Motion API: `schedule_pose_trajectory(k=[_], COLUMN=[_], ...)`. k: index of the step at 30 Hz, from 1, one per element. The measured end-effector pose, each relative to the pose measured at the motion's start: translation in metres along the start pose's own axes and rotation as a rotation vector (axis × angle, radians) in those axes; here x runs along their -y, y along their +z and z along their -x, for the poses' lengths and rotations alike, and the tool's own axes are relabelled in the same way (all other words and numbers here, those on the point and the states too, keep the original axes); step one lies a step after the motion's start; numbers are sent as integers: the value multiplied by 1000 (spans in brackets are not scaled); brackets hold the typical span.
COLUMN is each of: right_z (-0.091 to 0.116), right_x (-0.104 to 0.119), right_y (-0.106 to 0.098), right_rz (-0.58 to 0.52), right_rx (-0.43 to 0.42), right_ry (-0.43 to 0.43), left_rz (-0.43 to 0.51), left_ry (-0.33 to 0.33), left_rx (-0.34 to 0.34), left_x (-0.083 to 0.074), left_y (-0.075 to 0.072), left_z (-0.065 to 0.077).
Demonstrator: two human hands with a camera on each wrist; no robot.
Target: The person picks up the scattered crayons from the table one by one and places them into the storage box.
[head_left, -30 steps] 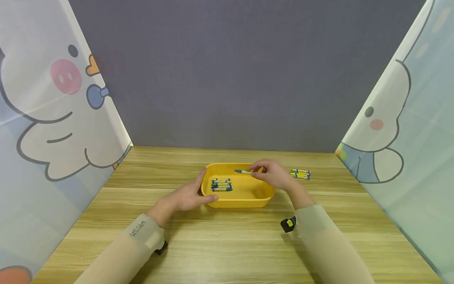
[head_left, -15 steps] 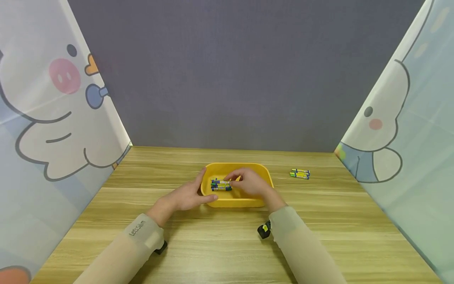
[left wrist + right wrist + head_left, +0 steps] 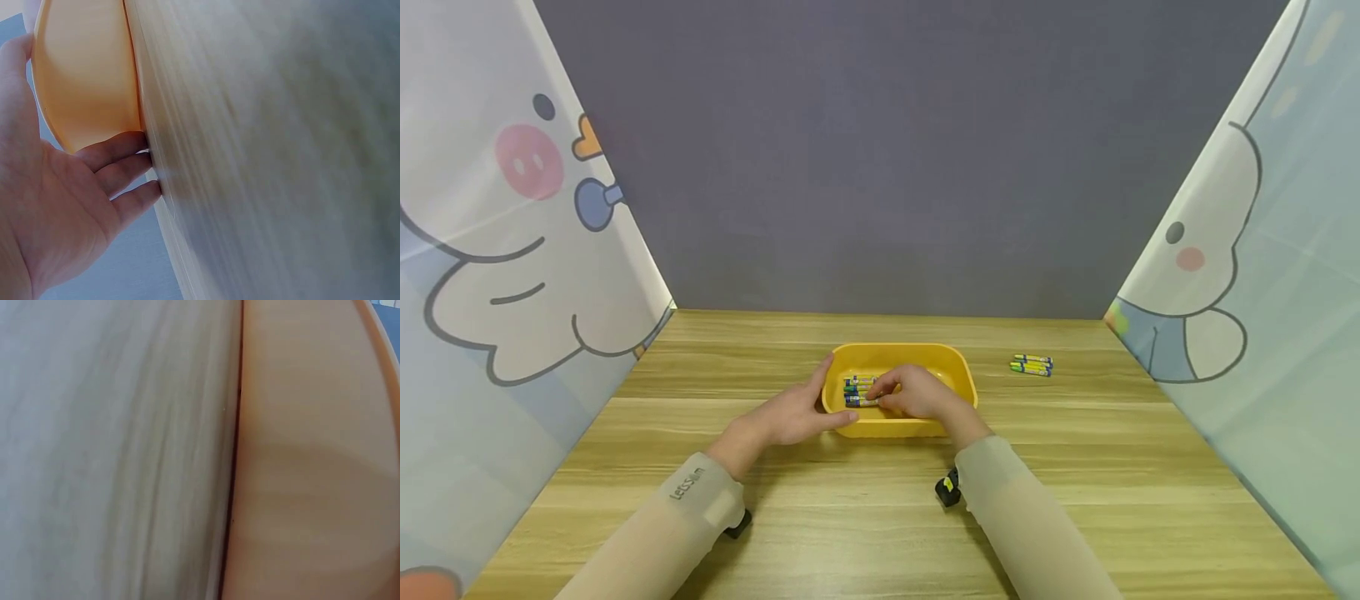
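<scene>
A yellow plastic bin [image 3: 891, 428] stands on the wooden table. Several crayons [image 3: 856, 390] with yellow-and-blue wrappers lie side by side in its left part, some with green or dark tips. My left hand [image 3: 793, 412] rests against the bin's left end, thumb along the front rim. In the left wrist view, relaxed fingers [image 3: 122, 165] touch the bin's outer wall low at the table. Reaching inside, my right hand [image 3: 917, 393] pinches the right end of the frontmost crayon [image 3: 859, 402] with thumb and forefinger. The right wrist view shows only the bin's outer wall [image 3: 312, 456] and tabletop.
To the right of the bin, several more crayons [image 3: 1032, 365] lie on the table [image 3: 850, 517], close together, with yellow and green tips. A dark grey panel [image 3: 880, 167] stands behind the table. Cartoon-printed sheets [image 3: 1210, 250] flank both sides.
My right hand has carried a dark-tipped crayon leftward into the bin to the row there, then shifted toward the row's front. The left hand stays at the bin's left end.
</scene>
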State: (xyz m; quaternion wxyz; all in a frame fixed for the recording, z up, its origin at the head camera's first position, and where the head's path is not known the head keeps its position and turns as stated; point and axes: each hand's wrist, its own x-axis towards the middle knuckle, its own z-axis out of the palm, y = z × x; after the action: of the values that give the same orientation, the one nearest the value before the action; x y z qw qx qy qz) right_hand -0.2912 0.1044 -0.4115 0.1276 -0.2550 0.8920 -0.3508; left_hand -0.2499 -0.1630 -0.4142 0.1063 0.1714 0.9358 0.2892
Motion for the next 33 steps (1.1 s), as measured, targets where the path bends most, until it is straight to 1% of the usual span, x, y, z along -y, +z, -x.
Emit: schedule_pose_trajectory(k=[2, 7, 16, 23, 28, 31, 33], right_z=[0, -1, -1, -2, -2, 0, 1], right_x=[1, 3, 4, 5, 4, 6, 8], right_y=[0, 1, 2, 2, 2, 0, -4], right_rz=[21, 22, 37, 66, 36, 26, 35], right_rx=[0, 3, 0, -18, -22, -42, -58], right_ry=[0, -7, 5, -5, 12, 21, 9], left_rz=[1, -7, -9, -4, -8, -6, -3], left_ry=[3, 4, -6, -6, -4, -9, -14], left_rx=[0, -1, 4, 0, -6, -4, 0], left_x=[1, 2, 0, 1, 2, 3, 3], left_y=[0, 1, 0, 0, 0, 1, 1], left_z=[0, -1, 0, 0, -1, -1, -1])
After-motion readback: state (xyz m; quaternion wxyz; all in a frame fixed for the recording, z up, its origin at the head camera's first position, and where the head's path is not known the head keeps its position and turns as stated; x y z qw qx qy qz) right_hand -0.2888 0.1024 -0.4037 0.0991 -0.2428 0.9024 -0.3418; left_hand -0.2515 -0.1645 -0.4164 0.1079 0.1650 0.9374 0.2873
